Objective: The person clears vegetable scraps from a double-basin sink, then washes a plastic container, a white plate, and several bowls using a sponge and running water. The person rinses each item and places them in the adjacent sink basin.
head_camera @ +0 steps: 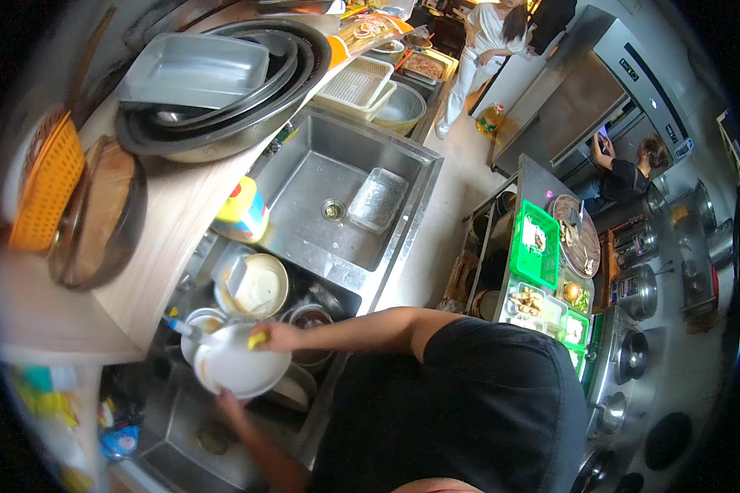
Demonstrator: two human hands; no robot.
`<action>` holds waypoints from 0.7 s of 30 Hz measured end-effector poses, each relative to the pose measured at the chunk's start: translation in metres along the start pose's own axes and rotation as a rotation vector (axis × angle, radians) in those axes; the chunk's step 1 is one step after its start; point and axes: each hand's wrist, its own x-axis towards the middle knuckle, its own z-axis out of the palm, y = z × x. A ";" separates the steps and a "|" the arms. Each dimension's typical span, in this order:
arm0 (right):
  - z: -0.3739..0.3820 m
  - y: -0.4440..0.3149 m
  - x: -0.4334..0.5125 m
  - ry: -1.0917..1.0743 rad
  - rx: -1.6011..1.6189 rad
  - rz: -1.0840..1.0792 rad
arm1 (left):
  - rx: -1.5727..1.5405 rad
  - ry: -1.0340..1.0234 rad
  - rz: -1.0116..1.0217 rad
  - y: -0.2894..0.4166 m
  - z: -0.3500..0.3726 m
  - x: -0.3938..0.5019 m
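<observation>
My left hand (229, 402) grips the lower rim of a white plate (240, 363), which is tilted over the sink. In my right hand (280, 339) is a yellow sponge (258, 340), pressed against the inside of the plate. A blue-and-white faucet nozzle (185, 328) points at the plate; whether water runs is blurred. Just beyond, a stained pale bowl (265, 286) stands in the sink, and another bowl (205, 321) is partly hidden behind the plate. Near my right forearm sits a round container (311, 317) with dark contents.
A yellow detergent jug (243, 209) stands beside an adjoining steel sink (308, 166) holding a clear plastic tub (379, 200). Stacked basins (222, 135) crowd the wooden shelf (166, 197). Behind me, a counter carries a green basket (533, 243). Two people (484, 49) (629, 179) are farther off.
</observation>
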 end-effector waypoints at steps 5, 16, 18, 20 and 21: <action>0.042 -0.001 -0.024 -0.381 -0.334 -0.610 | -0.132 -0.049 0.088 -0.050 -0.012 -0.051; -0.008 0.024 0.014 -0.199 -0.300 -0.396 | 0.007 -0.320 0.405 -0.046 0.072 -0.176; 0.021 0.029 0.001 -0.315 -0.263 -0.525 | -0.351 -0.399 0.257 -0.037 0.093 -0.182; 0.030 0.044 -0.016 -0.450 -0.473 -0.664 | -0.393 -0.367 0.260 -0.040 0.101 -0.181; 0.021 0.052 -0.020 -0.532 -0.487 -0.672 | -0.421 -0.363 0.276 -0.045 0.102 -0.177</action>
